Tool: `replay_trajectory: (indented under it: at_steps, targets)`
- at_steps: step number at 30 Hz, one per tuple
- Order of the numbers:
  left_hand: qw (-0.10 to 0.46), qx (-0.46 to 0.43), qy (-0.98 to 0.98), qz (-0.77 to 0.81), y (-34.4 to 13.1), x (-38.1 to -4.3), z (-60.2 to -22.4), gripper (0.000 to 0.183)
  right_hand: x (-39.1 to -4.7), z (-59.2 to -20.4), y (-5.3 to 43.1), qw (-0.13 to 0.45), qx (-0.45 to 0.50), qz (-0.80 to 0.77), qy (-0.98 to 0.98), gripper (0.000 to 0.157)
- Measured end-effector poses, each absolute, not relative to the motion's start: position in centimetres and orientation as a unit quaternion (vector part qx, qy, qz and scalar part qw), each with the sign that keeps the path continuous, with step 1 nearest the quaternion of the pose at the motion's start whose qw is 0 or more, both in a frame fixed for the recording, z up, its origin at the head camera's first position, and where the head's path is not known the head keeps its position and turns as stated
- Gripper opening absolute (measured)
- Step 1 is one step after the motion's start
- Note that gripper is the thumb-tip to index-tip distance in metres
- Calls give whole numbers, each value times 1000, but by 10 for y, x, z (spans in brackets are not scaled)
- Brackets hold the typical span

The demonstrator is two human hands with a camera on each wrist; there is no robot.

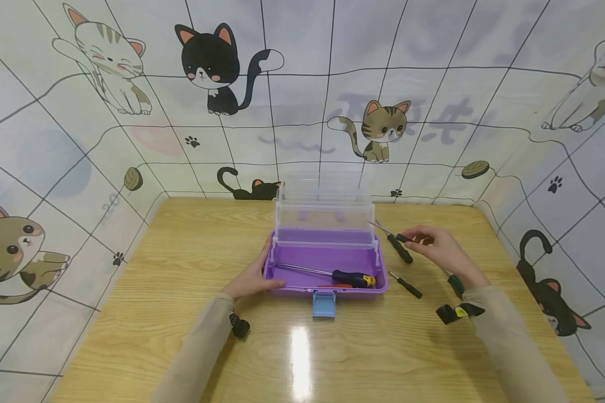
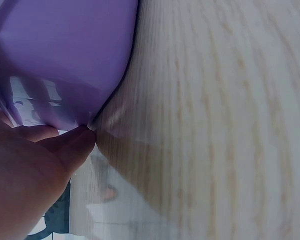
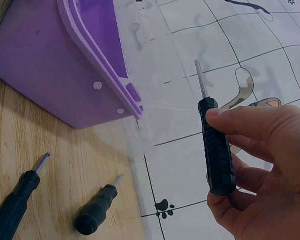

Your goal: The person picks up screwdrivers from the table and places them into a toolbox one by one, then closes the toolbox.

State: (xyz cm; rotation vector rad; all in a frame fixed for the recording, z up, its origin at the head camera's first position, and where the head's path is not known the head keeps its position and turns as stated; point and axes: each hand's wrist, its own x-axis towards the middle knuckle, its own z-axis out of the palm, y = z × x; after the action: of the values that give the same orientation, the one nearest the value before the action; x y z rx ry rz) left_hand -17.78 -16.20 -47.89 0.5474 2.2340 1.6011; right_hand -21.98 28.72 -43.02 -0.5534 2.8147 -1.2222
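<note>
A purple toolbox (image 1: 294,290) stands on the table with its clear lid (image 1: 325,216) raised. My left hand (image 1: 252,278) grips its left end, thumb over the front rim and fingers along the side. Between the thumb and fingers of my right hand (image 1: 441,246) is a black-handled screwdriver (image 3: 217,160), held just right of the toolbox with its shaft pointing away from the hand. Inside the toolbox lies a long screwdriver (image 1: 353,278) with a black and yellow handle. A red item (image 1: 339,286) is partly hidden beneath it.
Right of the toolbox, one black screwdriver (image 1: 400,249) lies near the right hand and a smaller one (image 1: 409,287) lies closer to the front. A dark green handle (image 1: 455,285) shows beside the right wrist. A blue latch (image 1: 324,305) hangs at the toolbox front. Cat-printed sheeting surrounds the table.
</note>
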Motion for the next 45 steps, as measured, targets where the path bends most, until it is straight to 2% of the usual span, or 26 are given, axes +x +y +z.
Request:
replay_trajectory:
  at_steps: [5, 13, 19, 24, 31, 40, 45]
  targets:
    - [168, 191, 789, 560, -163, -180, -483, 118, -223, -428, 280, 11, -192, -400, 896, 24]
    - [153, 188, 794, 558, -168, -191, -515, 121, -226, -428, 268, 13, -197, -417, 887, 24]
    - [151, 187, 791, 563, -168, -192, -521, 120, -229, -429, 258, 24, -196, -437, 878, 24]
    - [158, 186, 789, 564, -168, -191, -517, 121, -232, -429, 249, 38, -187, -451, 872, 24]
    - [172, 187, 784, 566, -165, -181, -489, 118, -235, -430, 238, 61, -182, -469, 862, 25]
    - [173, 193, 778, 572, -164, -180, -487, 120, -236, -435, 227, 69, -206, -471, 855, 24]
    - [173, 191, 781, 569, -164, -180, -486, 119, -227, -419, 213, 72, -229, -458, 856, 23]
